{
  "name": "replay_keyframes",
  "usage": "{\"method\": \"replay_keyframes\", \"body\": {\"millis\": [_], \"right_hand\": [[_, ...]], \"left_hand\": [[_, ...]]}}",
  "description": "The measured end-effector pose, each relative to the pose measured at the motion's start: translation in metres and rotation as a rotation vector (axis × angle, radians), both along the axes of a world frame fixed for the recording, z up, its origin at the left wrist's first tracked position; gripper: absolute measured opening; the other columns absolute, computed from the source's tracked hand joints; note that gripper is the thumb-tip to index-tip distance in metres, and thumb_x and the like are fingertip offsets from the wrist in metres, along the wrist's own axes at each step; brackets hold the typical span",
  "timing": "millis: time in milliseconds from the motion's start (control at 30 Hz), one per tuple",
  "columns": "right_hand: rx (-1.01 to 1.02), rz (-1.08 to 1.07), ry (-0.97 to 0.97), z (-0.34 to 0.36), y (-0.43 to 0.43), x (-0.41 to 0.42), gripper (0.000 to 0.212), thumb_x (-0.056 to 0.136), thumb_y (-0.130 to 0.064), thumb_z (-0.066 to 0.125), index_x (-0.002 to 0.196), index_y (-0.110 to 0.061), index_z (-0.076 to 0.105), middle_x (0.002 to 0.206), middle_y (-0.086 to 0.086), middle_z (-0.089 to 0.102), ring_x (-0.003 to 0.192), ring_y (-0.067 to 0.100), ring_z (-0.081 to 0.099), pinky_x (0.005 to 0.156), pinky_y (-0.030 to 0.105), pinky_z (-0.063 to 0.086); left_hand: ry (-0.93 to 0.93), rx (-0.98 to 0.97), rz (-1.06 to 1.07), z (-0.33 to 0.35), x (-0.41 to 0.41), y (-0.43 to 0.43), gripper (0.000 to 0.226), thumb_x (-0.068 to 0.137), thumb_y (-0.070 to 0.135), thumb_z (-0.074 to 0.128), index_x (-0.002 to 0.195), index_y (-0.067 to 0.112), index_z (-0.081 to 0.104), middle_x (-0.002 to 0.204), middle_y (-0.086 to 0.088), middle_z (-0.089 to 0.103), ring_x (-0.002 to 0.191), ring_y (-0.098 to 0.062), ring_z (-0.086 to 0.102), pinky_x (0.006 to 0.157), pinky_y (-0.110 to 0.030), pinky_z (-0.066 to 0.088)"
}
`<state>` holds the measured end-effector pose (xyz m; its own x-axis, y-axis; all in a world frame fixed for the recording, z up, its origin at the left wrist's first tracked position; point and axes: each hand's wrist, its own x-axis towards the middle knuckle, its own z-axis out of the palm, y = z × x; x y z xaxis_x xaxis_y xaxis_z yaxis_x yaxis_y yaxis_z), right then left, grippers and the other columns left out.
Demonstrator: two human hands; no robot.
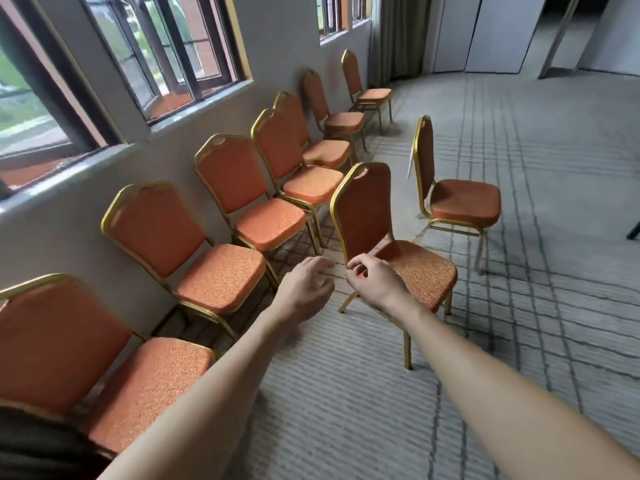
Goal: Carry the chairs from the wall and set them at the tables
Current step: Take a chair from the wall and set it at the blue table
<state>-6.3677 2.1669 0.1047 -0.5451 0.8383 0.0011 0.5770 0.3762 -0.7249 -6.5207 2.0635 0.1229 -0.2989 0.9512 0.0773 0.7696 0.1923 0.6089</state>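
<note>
Several orange padded chairs with gold frames (225, 268) line the wall under the windows. Two more stand out on the carpet: a nearer chair (367, 209) and a farther chair (460, 199), both turned to the right. Both my arms reach toward the nearer chair. My left hand (308, 285) hovers just left of its back with loosely curled fingers and holds nothing. My right hand (374, 278) is at the lower left corner of the backrest, in front of the seat. Its fingers are loosely curled and do not plainly close on the frame.
Grey patterned carpet (519, 323) stretches open to the right and toward me. The windowed wall (277, 46) runs along the left. A curtain (398, 36) and white partition panels (491, 32) close the far end. A dark leg-like object (634, 232) pokes in at the right edge.
</note>
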Motion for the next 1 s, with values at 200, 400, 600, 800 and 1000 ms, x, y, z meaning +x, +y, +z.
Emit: {"method": "replay_keyframes", "body": {"millis": [200, 400, 600, 800, 1000], "right_hand": [[-0.032, -0.013, -0.032, 0.004, 0.116, -0.093, 0.024, 0.085, -0.044, 0.055, 0.103, -0.03, 0.063, 0.096, -0.009, 0.065, 0.098, 0.019, 0.059, 0.09, 0.04, 0.051], [-0.038, -0.139, -0.081, -0.016, 0.231, -0.191, 0.037, 0.089, -0.047, 0.054, 0.118, -0.026, 0.059, 0.101, -0.012, 0.063, 0.105, 0.016, 0.057, 0.094, 0.037, 0.049], [-0.041, -0.319, -0.084, -0.01, 0.324, -0.274, 0.032, 0.088, -0.047, 0.057, 0.114, -0.027, 0.06, 0.102, -0.009, 0.064, 0.103, 0.017, 0.058, 0.09, 0.038, 0.05], [-0.092, -0.462, -0.068, -0.014, 0.408, -0.312, 0.04, 0.086, -0.05, 0.055, 0.118, -0.027, 0.058, 0.111, -0.007, 0.065, 0.106, 0.019, 0.058, 0.09, 0.041, 0.051], [-0.153, -0.553, -0.076, -0.058, 0.504, -0.331, 0.053, 0.08, -0.053, 0.052, 0.124, -0.024, 0.057, 0.119, -0.001, 0.063, 0.112, 0.023, 0.056, 0.094, 0.042, 0.049]], "left_hand": [[-0.008, -0.007, -0.009, -0.006, -0.1, 0.118, 0.032, 0.085, 0.029, 0.057, 0.116, 0.024, 0.064, 0.115, 0.006, 0.064, 0.108, -0.014, 0.059, 0.095, -0.039, 0.049], [0.015, -0.082, -0.16, -0.031, -0.205, 0.249, 0.046, 0.082, 0.029, 0.053, 0.127, 0.023, 0.059, 0.127, 0.005, 0.061, 0.117, -0.013, 0.057, 0.101, -0.037, 0.047], [0.12, -0.068, -0.359, -0.015, -0.284, 0.391, 0.046, 0.084, 0.018, 0.058, 0.13, 0.021, 0.058, 0.132, 0.002, 0.06, 0.121, -0.019, 0.056, 0.1, -0.039, 0.046], [0.148, -0.113, -0.513, -0.023, -0.317, 0.509, 0.047, 0.081, 0.019, 0.056, 0.128, 0.025, 0.058, 0.128, 0.006, 0.061, 0.117, -0.018, 0.058, 0.099, -0.043, 0.048], [0.233, -0.151, -0.616, -0.06, -0.336, 0.621, 0.061, 0.081, 0.004, 0.048, 0.138, 0.025, 0.052, 0.144, 0.003, 0.05, 0.133, -0.02, 0.046, 0.109, -0.041, 0.04]]}}
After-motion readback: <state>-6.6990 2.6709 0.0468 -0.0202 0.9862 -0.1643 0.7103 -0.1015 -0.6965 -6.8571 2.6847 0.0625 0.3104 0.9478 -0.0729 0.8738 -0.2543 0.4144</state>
